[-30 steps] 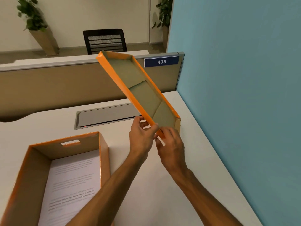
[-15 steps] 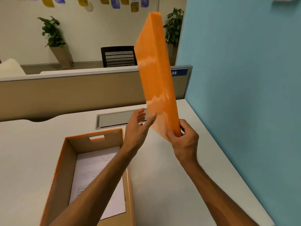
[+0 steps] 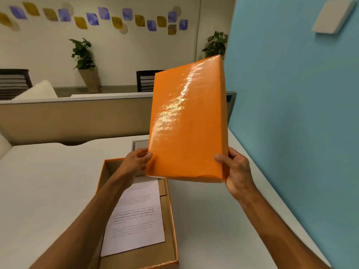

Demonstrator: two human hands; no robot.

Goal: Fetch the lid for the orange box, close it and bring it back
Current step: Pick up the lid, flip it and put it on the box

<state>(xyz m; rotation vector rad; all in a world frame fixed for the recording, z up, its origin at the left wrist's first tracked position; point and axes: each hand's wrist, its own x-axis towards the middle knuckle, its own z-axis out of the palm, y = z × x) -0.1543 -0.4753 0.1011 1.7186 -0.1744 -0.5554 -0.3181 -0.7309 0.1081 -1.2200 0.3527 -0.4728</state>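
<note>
Above the open orange box (image 3: 136, 255), the glossy orange lid (image 3: 186, 121) is held in the air, steeply tilted with its top face turned toward the camera and its far end raised well above the desk (image 3: 38, 181). It is gripped by its two near corners only: the left hand (image 3: 136, 162) is curled around the lower left edge, and the right hand (image 3: 236, 171) is wrapped around the lower right corner with the thumb (image 3: 218, 158) pressed on the face. How the hidden fingers lie behind the lid cannot be told. The box rests on the desk below and to the left, with a printed sheet (image 3: 136, 216) lying flat inside it.

Several risks are judged from this. The lid is held low on its length, so its raised end may swing or sag, and the shiny wrap may slip under the thumbs. The near edge already looks slightly dented, and harder squeezing could crease it further. If the lid is lowered askew, one rim may be caught on the box wall or pushed inside it, and the thin cardboard could be bent. The blue partition (image 3: 291, 113) stands close on the right, so the lid's edge may be knocked against it while being turned flat
</note>
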